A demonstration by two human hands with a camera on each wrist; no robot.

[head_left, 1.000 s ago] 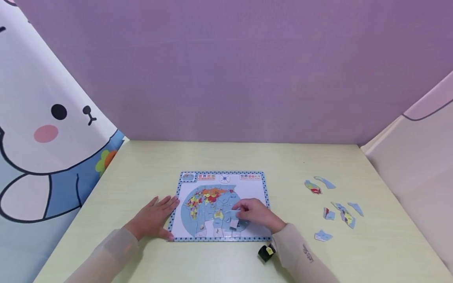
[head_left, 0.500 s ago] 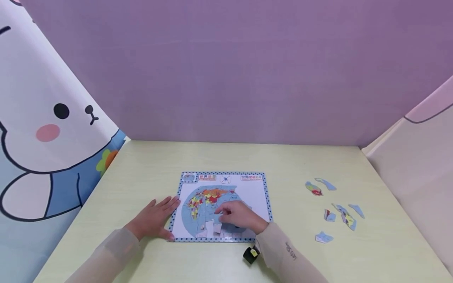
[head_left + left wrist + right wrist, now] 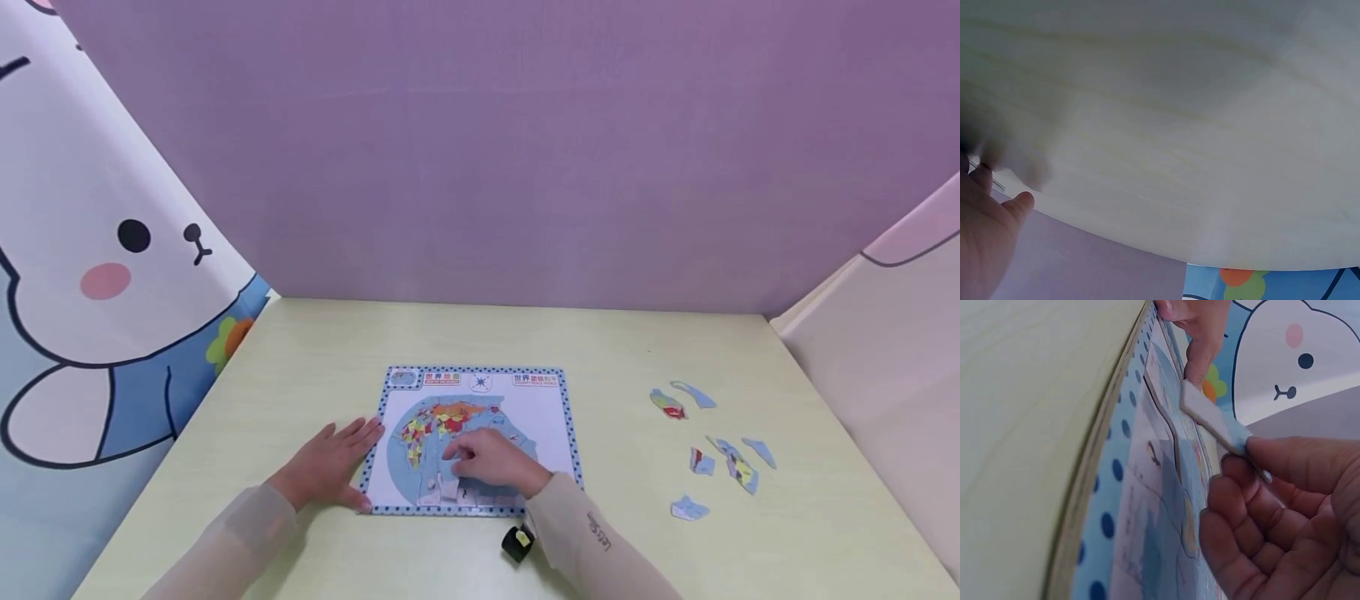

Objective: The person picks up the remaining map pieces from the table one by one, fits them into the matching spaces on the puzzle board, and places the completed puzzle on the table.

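Note:
A world-map puzzle board (image 3: pixel 555 429) with a dotted blue border lies on the table, its round map partly filled with pieces. My right hand (image 3: pixel 491 460) is over the lower middle of the map. Between thumb and fingers it pinches a pale blue and white puzzle piece (image 3: pixel 1213 419), tilted just above the board beside a gap in the map. My left hand (image 3: pixel 326 467) lies flat with fingers spread, its fingertips at the board's left edge. In the left wrist view only part of that hand (image 3: pixel 988 225) shows.
Several loose puzzle pieces lie to the right on the table, among them a green and red piece (image 3: pixel 667 404), a long yellow and blue piece (image 3: pixel 737 467) and a pale blue piece (image 3: pixel 688 507). A black wrist device (image 3: pixel 517 543) hangs below the right wrist.
My right hand has moved left across the map with the puzzle piece, from its right part to the gap at the lower middle. My left hand has stayed at the board's edge.

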